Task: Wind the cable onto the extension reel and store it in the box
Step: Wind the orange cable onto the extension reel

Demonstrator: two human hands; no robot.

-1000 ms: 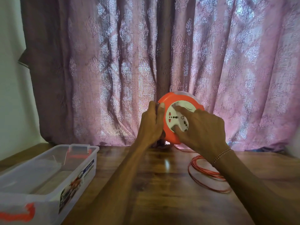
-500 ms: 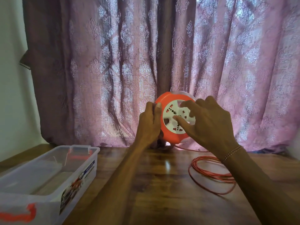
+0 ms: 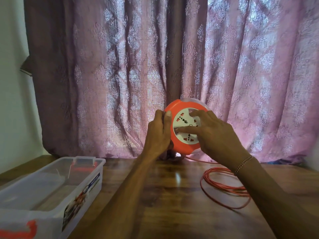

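Note:
An orange extension reel (image 3: 179, 147) with a white socket face stands upright at the back of the wooden table, in front of the curtain. My left hand (image 3: 158, 135) grips its left rim. My right hand (image 3: 212, 135) lies on the white socket face, fingers spread and pressing on it. A thin orange cable (image 3: 222, 187) runs from under the reel and lies in loose loops on the table to the right, partly hidden by my right forearm. A clear plastic box (image 3: 96, 171) with orange clips stands open at the left front.
A pink patterned curtain (image 3: 120, 75) hangs right behind the reel. The wooden table (image 3: 164, 204) stretches between the box and the cable loops. A pale wall (image 3: 12, 100) is on the left.
My right hand has shifted around the socket face, and the face has turned under it. The cable loops on the table have shifted slightly. My left hand keeps its hold on the rim.

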